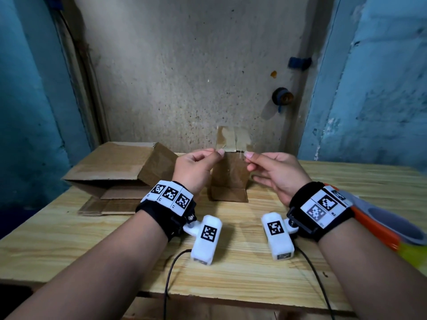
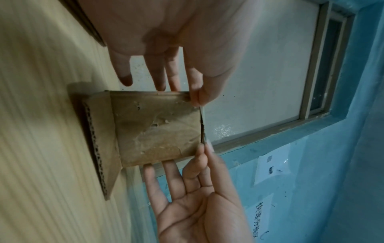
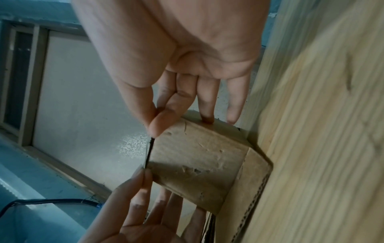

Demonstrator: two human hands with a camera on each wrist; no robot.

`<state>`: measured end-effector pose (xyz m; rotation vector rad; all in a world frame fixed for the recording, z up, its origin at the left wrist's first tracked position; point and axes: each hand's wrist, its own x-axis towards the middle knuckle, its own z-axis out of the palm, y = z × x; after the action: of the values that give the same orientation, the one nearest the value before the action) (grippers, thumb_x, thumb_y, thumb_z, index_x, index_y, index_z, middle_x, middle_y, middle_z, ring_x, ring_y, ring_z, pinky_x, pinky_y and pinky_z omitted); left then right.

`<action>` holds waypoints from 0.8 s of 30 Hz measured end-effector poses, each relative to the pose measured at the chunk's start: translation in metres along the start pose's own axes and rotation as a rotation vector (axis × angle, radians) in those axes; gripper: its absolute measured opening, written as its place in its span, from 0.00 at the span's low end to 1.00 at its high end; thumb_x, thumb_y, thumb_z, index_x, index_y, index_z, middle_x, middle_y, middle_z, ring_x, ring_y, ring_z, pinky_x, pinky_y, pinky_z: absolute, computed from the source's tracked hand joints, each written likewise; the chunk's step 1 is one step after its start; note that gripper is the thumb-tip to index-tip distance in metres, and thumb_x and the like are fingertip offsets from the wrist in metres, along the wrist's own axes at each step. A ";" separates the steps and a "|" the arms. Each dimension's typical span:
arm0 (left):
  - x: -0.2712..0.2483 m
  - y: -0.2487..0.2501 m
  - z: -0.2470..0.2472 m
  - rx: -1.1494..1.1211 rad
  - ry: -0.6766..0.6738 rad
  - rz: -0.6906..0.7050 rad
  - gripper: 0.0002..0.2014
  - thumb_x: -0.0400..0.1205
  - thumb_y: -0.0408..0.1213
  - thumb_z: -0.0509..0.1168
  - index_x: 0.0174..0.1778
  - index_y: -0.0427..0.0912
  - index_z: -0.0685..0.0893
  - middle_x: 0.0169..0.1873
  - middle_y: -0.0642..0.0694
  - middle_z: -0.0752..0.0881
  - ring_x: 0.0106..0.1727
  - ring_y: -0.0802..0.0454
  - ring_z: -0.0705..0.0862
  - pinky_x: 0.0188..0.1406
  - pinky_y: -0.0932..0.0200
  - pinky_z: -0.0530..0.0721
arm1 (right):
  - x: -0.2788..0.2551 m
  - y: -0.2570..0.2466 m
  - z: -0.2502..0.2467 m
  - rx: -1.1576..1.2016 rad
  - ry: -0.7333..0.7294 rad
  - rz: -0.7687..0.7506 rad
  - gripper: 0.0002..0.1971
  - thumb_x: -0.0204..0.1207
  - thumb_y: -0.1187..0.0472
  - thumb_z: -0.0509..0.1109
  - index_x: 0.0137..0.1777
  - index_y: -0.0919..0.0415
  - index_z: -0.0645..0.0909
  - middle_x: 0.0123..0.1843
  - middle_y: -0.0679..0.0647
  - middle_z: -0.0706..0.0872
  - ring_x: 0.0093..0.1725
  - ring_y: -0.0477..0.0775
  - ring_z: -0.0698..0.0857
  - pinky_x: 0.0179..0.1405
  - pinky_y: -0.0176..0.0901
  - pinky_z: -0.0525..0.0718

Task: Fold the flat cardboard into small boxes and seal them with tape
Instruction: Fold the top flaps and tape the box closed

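both hands, left (image 1: 195,168) and right (image 1: 275,173), pinch a tape strip (image 1: 233,140) stretched over the small box (image 1: 230,181) on the tabletop (image 1: 231,269).

The small cardboard box (image 1: 228,179) is dull brown, scuffed paler in patches, with yellowish clear tape (image 1: 233,138) above it. The bigger cardboard box (image 1: 115,167) is a lighter tan. The wooden table (image 1: 231,273) is pale yellow with fine grain stripes. Both wristbands (image 1: 161,211) are black, carrying white tags printed in black-and-white squares. The wall (image 1: 369,88) is blotchy blue.
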<state>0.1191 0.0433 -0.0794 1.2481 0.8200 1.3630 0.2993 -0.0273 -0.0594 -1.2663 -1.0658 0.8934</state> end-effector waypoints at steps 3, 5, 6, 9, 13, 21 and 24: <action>0.001 -0.004 -0.002 0.013 -0.038 0.039 0.09 0.69 0.48 0.83 0.30 0.49 0.92 0.47 0.55 0.92 0.52 0.56 0.90 0.66 0.44 0.84 | 0.005 0.001 -0.004 -0.010 -0.025 0.012 0.11 0.77 0.54 0.82 0.49 0.62 0.93 0.38 0.52 0.93 0.46 0.49 0.92 0.70 0.60 0.88; 0.002 -0.006 -0.005 0.017 -0.066 0.055 0.11 0.65 0.53 0.81 0.30 0.50 0.92 0.51 0.56 0.91 0.60 0.52 0.89 0.75 0.36 0.79 | 0.007 0.002 -0.004 -0.031 -0.042 0.008 0.10 0.77 0.55 0.82 0.49 0.62 0.93 0.38 0.52 0.93 0.45 0.48 0.92 0.70 0.60 0.88; 0.004 -0.008 -0.007 0.021 -0.077 0.060 0.11 0.66 0.53 0.81 0.30 0.50 0.91 0.50 0.57 0.91 0.64 0.52 0.88 0.76 0.34 0.77 | 0.007 0.003 -0.004 -0.043 -0.048 0.001 0.09 0.77 0.55 0.81 0.48 0.61 0.93 0.37 0.51 0.93 0.44 0.47 0.91 0.70 0.60 0.87; 0.008 -0.012 -0.009 0.023 -0.121 0.068 0.11 0.72 0.45 0.78 0.25 0.49 0.88 0.46 0.62 0.92 0.70 0.54 0.85 0.78 0.31 0.74 | 0.008 0.005 -0.003 -0.071 -0.058 -0.020 0.08 0.77 0.55 0.82 0.47 0.61 0.93 0.36 0.52 0.92 0.41 0.45 0.90 0.69 0.59 0.87; 0.011 -0.014 -0.011 0.029 -0.165 0.054 0.12 0.70 0.48 0.78 0.24 0.50 0.87 0.45 0.65 0.92 0.72 0.54 0.83 0.79 0.32 0.73 | 0.011 0.007 -0.005 -0.081 -0.058 -0.035 0.08 0.76 0.56 0.82 0.44 0.62 0.93 0.34 0.52 0.92 0.39 0.45 0.90 0.67 0.57 0.87; 0.014 -0.020 -0.018 0.051 -0.202 0.116 0.13 0.68 0.54 0.80 0.29 0.48 0.90 0.64 0.52 0.89 0.72 0.50 0.84 0.76 0.26 0.74 | 0.013 0.007 -0.007 -0.122 -0.084 -0.051 0.08 0.77 0.58 0.82 0.42 0.63 0.93 0.31 0.52 0.89 0.34 0.45 0.87 0.65 0.58 0.88; 0.016 -0.023 -0.017 0.072 -0.195 0.125 0.12 0.70 0.52 0.79 0.30 0.50 0.90 0.64 0.54 0.89 0.71 0.52 0.85 0.76 0.30 0.76 | 0.014 0.007 -0.007 -0.140 -0.074 -0.070 0.09 0.78 0.59 0.82 0.40 0.64 0.93 0.29 0.53 0.88 0.33 0.46 0.86 0.64 0.60 0.89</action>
<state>0.1099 0.0663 -0.1011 1.4841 0.6689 1.2955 0.3106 -0.0155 -0.0649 -1.3115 -1.2413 0.8294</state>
